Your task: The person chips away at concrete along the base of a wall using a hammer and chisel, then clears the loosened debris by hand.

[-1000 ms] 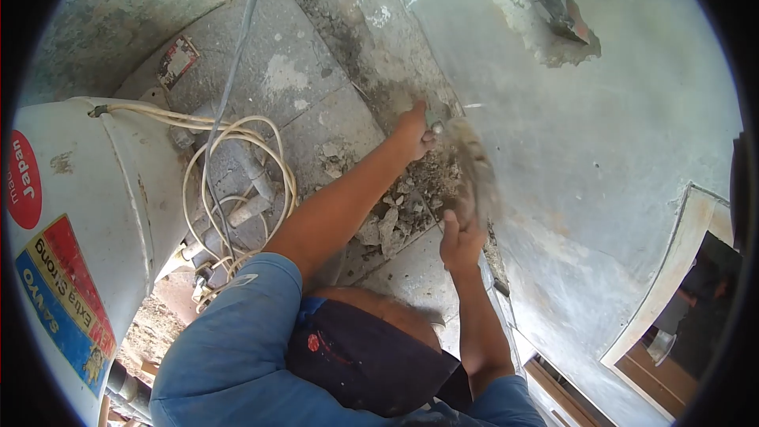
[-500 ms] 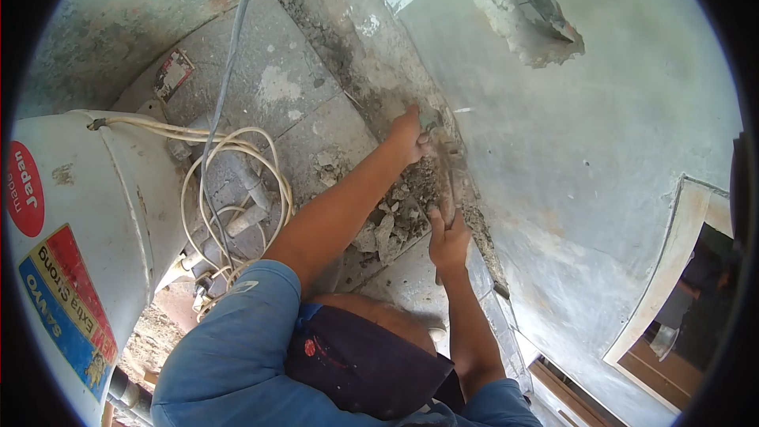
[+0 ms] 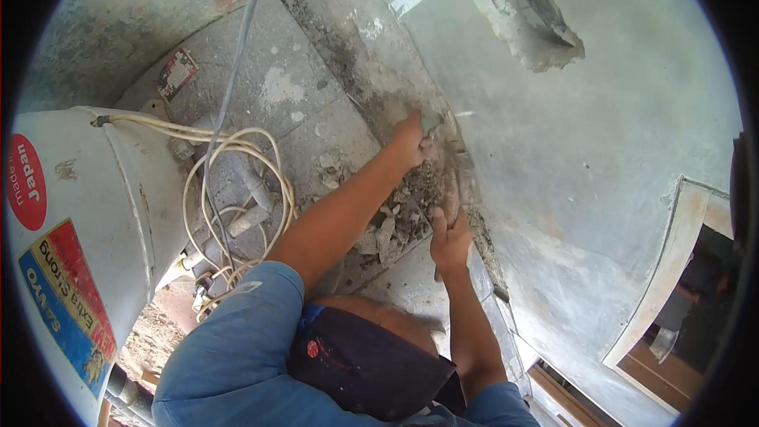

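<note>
My left hand (image 3: 409, 141) is closed at the foot of the wall, around what looks like a chisel with a greenish grip (image 3: 430, 122); most of it is hidden by the fingers. Below it, my right hand (image 3: 451, 243) is wrapped around the handle of a hammer (image 3: 451, 190), whose far end is blurred and lies close to the left hand, by the wall. Broken rubble (image 3: 387, 229) and loose dirt lie in the trench under both hands, along the wall base.
A white tank (image 3: 87, 182) with stickers stands at the left. Coiled cream cable (image 3: 273, 150) and grey pipe (image 3: 257, 190) lie beside it, and a grey cable (image 3: 233, 71) hangs across. The wall (image 3: 569, 158) has a broken-out hole (image 3: 530, 12) and a framed opening (image 3: 672, 269).
The hammer's far end has shifted slightly right, away from the left hand. Both hands keep their grips and nearly the same places. The view has moved a little.
</note>
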`<state>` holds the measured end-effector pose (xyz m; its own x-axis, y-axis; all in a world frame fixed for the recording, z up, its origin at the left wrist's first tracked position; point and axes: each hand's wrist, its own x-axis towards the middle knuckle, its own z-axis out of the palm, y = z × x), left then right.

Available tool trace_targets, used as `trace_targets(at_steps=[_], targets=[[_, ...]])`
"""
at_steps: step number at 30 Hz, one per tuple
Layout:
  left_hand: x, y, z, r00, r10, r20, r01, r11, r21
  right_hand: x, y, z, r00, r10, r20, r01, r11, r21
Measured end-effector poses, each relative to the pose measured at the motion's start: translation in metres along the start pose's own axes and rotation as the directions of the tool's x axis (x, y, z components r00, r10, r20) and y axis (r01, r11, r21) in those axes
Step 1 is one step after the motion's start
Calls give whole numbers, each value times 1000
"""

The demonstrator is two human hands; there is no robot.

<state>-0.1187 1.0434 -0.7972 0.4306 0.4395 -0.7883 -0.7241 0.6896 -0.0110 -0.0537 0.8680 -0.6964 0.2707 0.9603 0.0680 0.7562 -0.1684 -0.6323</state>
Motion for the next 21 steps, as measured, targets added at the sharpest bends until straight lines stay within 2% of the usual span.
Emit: trace_targets(at_steps=[2,3,4,6,7,9,10,11,12,14,15,16,17,18,19,20,21], targets=[[0,6,1,999,-39,-25,40,999,31,-4,15,-18,974,-164,-156,153,985,-79],[-2,9,2,999,-35,-31,36,999,31,4,-18,-32,972,-185,-144,209,962,178],[-6,9,1,998,-53,-25,53,999,9,11,-60,-52,971,-200,-134,239,875,420],[-10,9,4,998,-69,-16,68,998,-12,23,-88,-58,820,-408,-401,572,573,587],[-12,10,6,997,-64,-38,63,998,-14,23,-90,-59,797,-455,-397,602,558,571],[-12,10,4,996,-61,-59,59,998,-21,4,-8,-33,817,-519,-252,576,760,302],[-7,8,-1,999,-45,27,46,998,-42,-2,20,-6,958,-287,-15,287,953,99],[-5,4,-3,993,-31,114,38,997,-64,-6,32,11,988,36,147,-9,984,-178],[-7,5,1,992,-26,124,34,998,-58,-6,26,12,990,28,137,-3,984,-176],[-10,9,5,998,-29,48,29,999,-19,4,3,5,998,62,11,-62,997,-35],[-16,-4,-2,998,-58,27,58,998,-25,2,-6,-10,985,154,83,-145,983,-110],[-17,-2,2,998,-57,1,57,998,-22,2,-9,-21,984,162,79,-153,982,-108],[-15,11,10,999,-34,-13,33,999,-19,8,-10,-28,998,-65,-7,65,984,165],[-17,11,9,999,-42,-25,41,999,-20,4,-17,-39,963,-236,-129,268,880,392],[-19,9,7,999,-48,-13,47,998,-40,11,-45,-42,910,-304,-281,413,718,560],[-18,11,10,999,-42,11,43,998,-55,22,-69,-39,828,-332,-451,561,494,665],[-17,12,10,999,-38,14,39,998,-53,24,-71,-38,792,-389,-471,609,455,649]])
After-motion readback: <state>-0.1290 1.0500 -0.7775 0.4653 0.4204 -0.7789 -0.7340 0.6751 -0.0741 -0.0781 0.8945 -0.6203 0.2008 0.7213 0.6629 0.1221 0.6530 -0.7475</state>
